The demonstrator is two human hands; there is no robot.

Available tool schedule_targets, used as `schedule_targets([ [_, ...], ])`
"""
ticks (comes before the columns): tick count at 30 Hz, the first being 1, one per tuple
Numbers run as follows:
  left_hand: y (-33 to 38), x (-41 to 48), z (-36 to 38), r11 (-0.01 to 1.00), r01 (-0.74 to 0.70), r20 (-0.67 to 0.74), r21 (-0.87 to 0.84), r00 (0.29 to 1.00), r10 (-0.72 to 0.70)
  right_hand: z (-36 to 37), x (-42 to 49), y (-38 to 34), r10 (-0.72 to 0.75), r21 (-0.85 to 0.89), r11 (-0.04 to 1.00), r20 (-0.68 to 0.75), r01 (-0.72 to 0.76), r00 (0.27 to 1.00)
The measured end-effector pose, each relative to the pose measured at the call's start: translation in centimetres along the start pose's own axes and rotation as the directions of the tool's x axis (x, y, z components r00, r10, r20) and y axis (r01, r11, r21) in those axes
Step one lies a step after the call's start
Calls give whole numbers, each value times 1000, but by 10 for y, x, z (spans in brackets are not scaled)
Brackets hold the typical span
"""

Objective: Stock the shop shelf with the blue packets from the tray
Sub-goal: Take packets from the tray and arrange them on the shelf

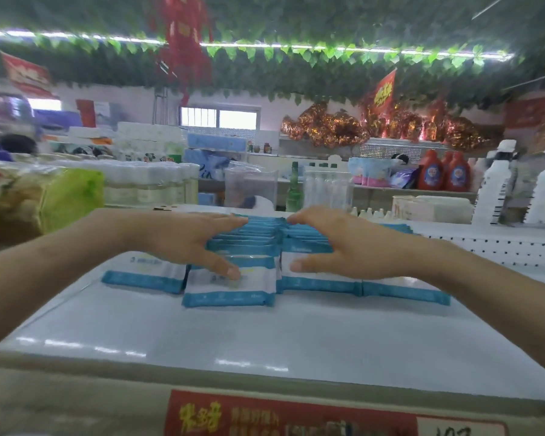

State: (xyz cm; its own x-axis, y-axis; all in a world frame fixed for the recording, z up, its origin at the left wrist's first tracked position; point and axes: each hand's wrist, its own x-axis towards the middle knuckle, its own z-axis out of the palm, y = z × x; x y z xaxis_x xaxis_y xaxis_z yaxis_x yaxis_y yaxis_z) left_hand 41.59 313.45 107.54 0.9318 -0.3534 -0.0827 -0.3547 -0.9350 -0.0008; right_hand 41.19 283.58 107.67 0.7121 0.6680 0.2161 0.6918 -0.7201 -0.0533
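Both arms reach forward over the white shelf (pixel 265 335). The left grip (pixel 186 243) and right grip (pixel 350 243) lie side by side on the blue packets (pixel 249 243), their fingertips nearly meeting at the far end of the rows.

Both grips are spread apart, not clamped. The fingers run fairly straight across the packet tops, and each thumb points inward at the near end. The left thumb (pixel 230 272) touches the face of the front packet (pixel 230 287), which leans back toward the row under that grip. The right thumb (pixel 299 265) rests against the nearest packet of the row under the right grip.

More packets lie flat outside each grip: one (pixel 145 275) beyond the left wrist and a strip of them (pixel 403 291) under the right wrist.

Nearer than both grips, the shelf surface runs bare and glossy to its front edge, where a red price label (pixel 296 416) hangs below. To the right of the right grip a white perforated panel (pixel 501 247) borders the shelf. To the left of the left grip a green-wrapped pack (pixel 70 196) stands near the shelf's side edge.

Past the fingertips, beyond the far edge, stand clear plastic containers (pixel 250 187) and a green bottle (pixel 294 190). Red detergent bottles (pixel 431 174) stand farther back on the right.
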Motion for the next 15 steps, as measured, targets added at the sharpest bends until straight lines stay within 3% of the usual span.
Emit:
schedule_targets([
  [6,-19,4,19,996,-50,76,73,996,44,32,58,-35,23,-209,978,201,20,979],
  [10,-22,28,21,988,-34,-69,151,997,45,44,80,-31,58,-347,938,129,-9,990],
  [15,-23,53,25,984,-56,-137,171,987,80,50,94,-18,92,-437,898,83,-47,992],
])
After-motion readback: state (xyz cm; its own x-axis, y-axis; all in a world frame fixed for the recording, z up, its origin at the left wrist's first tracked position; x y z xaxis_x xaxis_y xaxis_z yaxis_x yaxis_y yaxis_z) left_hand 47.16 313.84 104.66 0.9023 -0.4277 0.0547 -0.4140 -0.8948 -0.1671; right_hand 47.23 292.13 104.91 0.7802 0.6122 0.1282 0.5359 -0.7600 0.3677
